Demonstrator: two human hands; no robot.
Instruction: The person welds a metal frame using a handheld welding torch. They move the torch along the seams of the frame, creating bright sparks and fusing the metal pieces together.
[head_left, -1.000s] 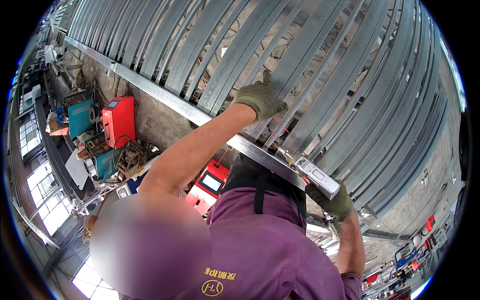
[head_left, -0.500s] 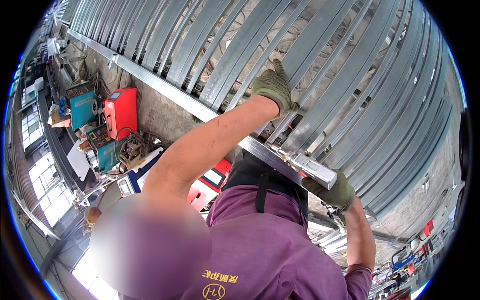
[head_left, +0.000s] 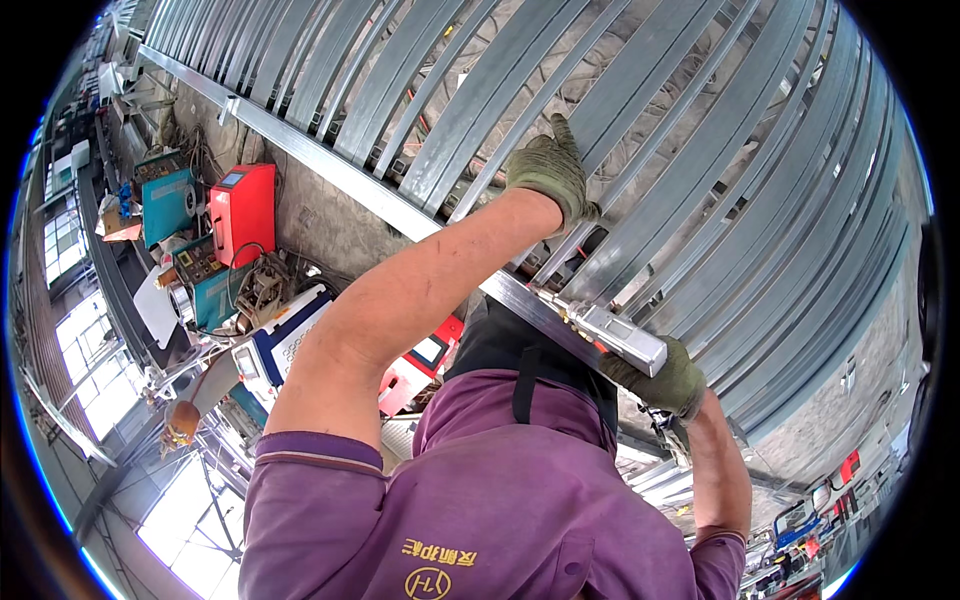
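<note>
My left hand, in a green work glove, rests on the grey metal slats with forefinger and thumb spread apart; its other fingers are partly hidden. Closer to me, my right hand, gloved alike, is closed around a silver, boxy hand-held welding gun. The gun's narrow front end points left, close to the slat ends and the long edge rail. Its exact contact with the metal cannot be made out.
Long parallel slats and narrow bars with gaps between them fill the upper view. Left of the rail stand a red machine, teal machines and loose cables. A white-and-blue unit and another red machine are near my left arm.
The view has shifted slightly, and both hands stay nearly where they were. A blurred round patch at lower left is gone, so my left upper arm and purple sleeve now show.
</note>
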